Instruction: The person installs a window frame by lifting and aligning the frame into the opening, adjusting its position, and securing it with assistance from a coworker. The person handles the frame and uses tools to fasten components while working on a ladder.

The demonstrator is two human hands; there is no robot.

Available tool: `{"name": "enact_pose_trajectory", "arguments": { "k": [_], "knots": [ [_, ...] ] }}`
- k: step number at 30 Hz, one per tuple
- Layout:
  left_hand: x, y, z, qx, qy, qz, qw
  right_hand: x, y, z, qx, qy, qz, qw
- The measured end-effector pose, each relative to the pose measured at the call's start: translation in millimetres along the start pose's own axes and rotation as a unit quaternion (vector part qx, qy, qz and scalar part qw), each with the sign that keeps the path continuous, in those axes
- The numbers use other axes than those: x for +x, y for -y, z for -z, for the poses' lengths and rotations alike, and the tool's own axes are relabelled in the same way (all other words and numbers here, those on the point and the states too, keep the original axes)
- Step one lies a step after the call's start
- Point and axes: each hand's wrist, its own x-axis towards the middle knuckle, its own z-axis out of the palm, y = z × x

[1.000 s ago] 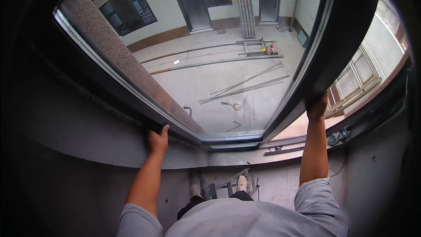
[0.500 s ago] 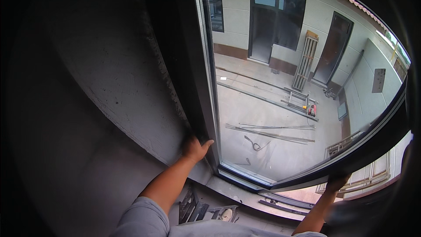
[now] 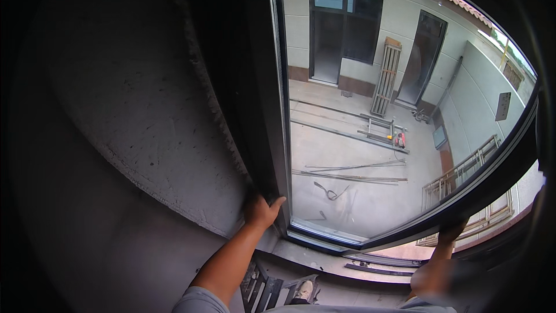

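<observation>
The view through the window frame [image 3: 281,162] has swung since one second ago. I note the following differences:

- Left hand [image 3: 264,211]: appears nearer the frame's lower left corner.
- Right forearm [image 3: 434,272]: shows shorter below the frame and is now partly blurred.
- Brown pier and far building's left window: formerly seen through the frame, now out of view.
- Wall plate [image 3: 503,106]: now visible inside the frame, upper right.
- Metal racks [image 3: 457,177]: previously seen only beyond the frame's right side, now also through its pane.
- Shoes: one shoe [image 3: 305,291] shows below the frame, where two showed.
</observation>
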Motion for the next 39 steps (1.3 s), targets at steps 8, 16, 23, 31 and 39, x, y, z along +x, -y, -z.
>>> {"name": "enact_pose_trajectory", "arguments": {
  "k": [8, 16, 23, 31, 39],
  "knots": [
    [5, -17, 12, 0.003, 0.058, 0.059, 0.997, 7, -6, -37, 0.007, 0.011, 0.046, 0.999],
    [4, 8, -13, -0.029, 0.056, 0.062, 0.996, 13, -33, -22, 0.04, 0.041, 0.05, 0.997],
    [11, 14, -7, -0.029, 0.06, 0.061, 0.996, 13, -2, -84, -0.077, 0.003, 0.124, 0.989],
    [12, 8, 7, -0.048, 0.06, 0.081, 0.994, 17, 55, -203, -0.295, 0.036, 0.264, 0.917],
    [25, -67, 87, 0.278, 0.322, 0.019, 0.905, 14, 56, -214, -0.251, 0.032, 0.236, 0.938]
  ]
}}
